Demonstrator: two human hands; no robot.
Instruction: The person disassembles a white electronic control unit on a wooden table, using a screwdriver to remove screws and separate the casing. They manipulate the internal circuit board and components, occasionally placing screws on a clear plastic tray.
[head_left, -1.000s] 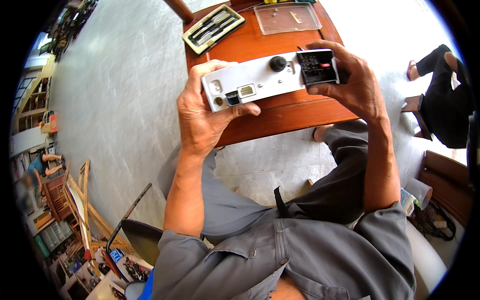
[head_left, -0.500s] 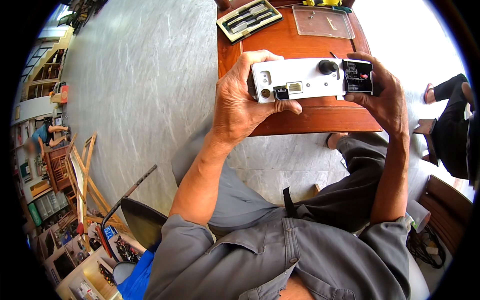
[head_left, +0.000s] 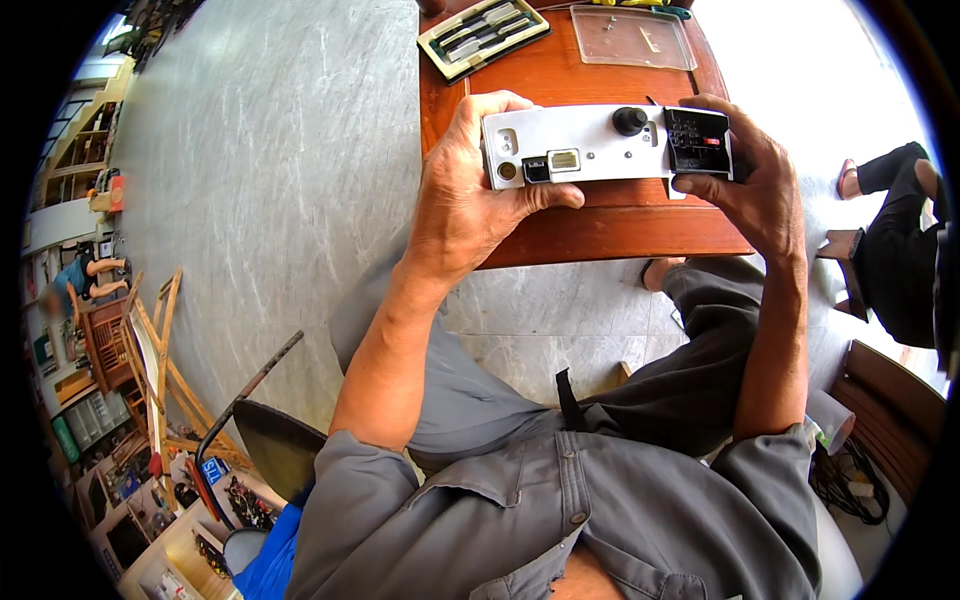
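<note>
Between my two hands I hold a car stereo-like unit [head_left: 590, 165], its silver back panel turned up. That panel carries a black round post, a white connector socket, a smaller black socket, a round antenna-type jack and a black finned block [head_left: 698, 140] at the right end. My left hand [head_left: 465, 185] is closed round the left end, thumb along the lower edge. My right hand [head_left: 755, 180] grips the right end by the black block, thumb below and fingers behind. The unit is raised above the front part of a reddish wooden table [head_left: 620, 225]; its far face is hidden.
On the table's far side lie a boxed screwdriver set [head_left: 483, 38] and a clear shallow tray [head_left: 632, 38] with a few small parts. Yellow-handled pliers [head_left: 640, 3] sit beyond. A seated person [head_left: 900, 230] is at right, a wooden frame [head_left: 165, 370] and a chair [head_left: 280, 445] at left.
The whole view has shifted slightly, so table, hands and unit appear a little further left and up. Both hands keep their hold, and the unit is tilted marginally differently.
</note>
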